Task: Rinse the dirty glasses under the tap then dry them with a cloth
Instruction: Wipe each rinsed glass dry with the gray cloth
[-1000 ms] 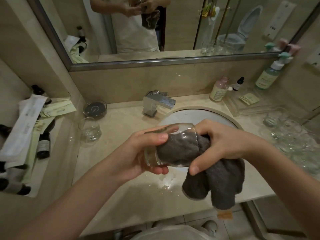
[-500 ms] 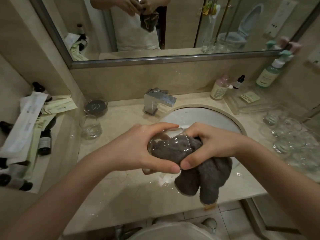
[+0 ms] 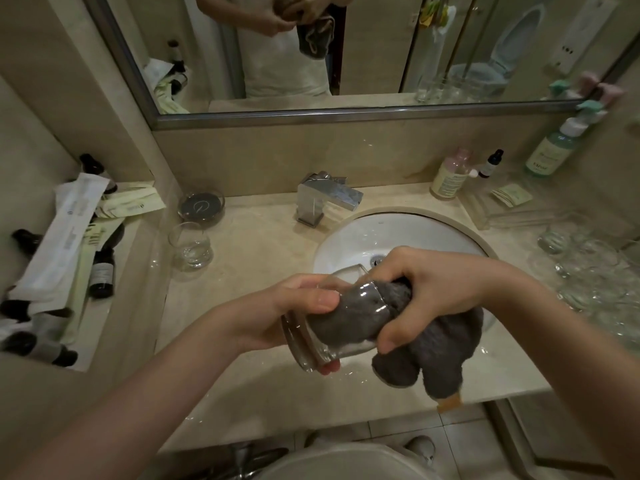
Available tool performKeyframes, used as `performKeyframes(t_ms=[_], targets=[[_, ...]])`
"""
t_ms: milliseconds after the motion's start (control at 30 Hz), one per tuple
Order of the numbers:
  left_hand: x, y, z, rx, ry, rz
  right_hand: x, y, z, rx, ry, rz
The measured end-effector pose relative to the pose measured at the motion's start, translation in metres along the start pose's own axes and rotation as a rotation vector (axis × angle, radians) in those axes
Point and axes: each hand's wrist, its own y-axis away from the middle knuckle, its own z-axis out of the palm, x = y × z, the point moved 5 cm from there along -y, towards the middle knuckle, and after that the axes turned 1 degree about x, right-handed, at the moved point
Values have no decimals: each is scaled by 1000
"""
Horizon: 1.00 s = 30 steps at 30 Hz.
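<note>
Head view: L hand (image 3: pixel 277 313) gripped a glass (image 3: pixel 332 323) tilted on its side, thumb over the wall, fingers curled under the base. R hand (image 3: pixel 426 292) clutched a grey cloth (image 3: pixel 436 351), part of it stuffed into the glass mouth, the rest hanging down over the counter (image 3: pixel 249 258) front edge. Both hands were held above the counter, just in front of the sink (image 3: pixel 363 237), partly hiding the basin's near rim.

Around: chrome tap (image 3: pixel 329 199) behind the sink. A 2nd glass (image 3: pixel 190 245) stood upright on the counter to the left, w/ a dark dish (image 3: pixel 201 206) just behind it. Side ledge at far left carried dark bottles (image 3: pixel 101 271) and white packets (image 3: pixel 65 237). At right, a cluster of clear glasses (image 3: pixel 595 271), blurred, couldn't count them. Behind them, a clear tray (image 3: pixel 485 216) w/ sachets; a pink-cap bottle (image 3: pixel 450 176), a small dropper (image 3: pixel 491 164) and a green pump bottle (image 3: pixel 554 150) near the wall. Water drops on the counter near the front edge. Mirror (image 3: pixel 381 46) above showed the person's torso and hands w/ the cloth.
</note>
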Motion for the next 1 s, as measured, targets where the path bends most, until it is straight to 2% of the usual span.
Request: performKeyframes(t_ms=[300, 400, 500, 567, 667, 767, 1000], targets=[[-4, 3, -39, 245, 35, 13, 25, -18, -19, 299, -143, -27], [-2, 5, -61, 347, -1, 19, 38, -27, -28, 479, -163, 34], [-2, 12, -98, 609, -24, 58, 58, -38, -29, 726, -349, 90], [-3, 16, -128, 800, -18, 134, 66, -47, -26, 831, -494, 104], [-3, 22, -162, 1001, -79, 213, 70, -61, -20, 842, -539, 128], [1, 28, -190, 1120, -209, 209, 74, -73, -15, 834, -566, 145], [13, 21, -241, 1149, -553, 126, 88, -99, -2, 846, -673, 207]])
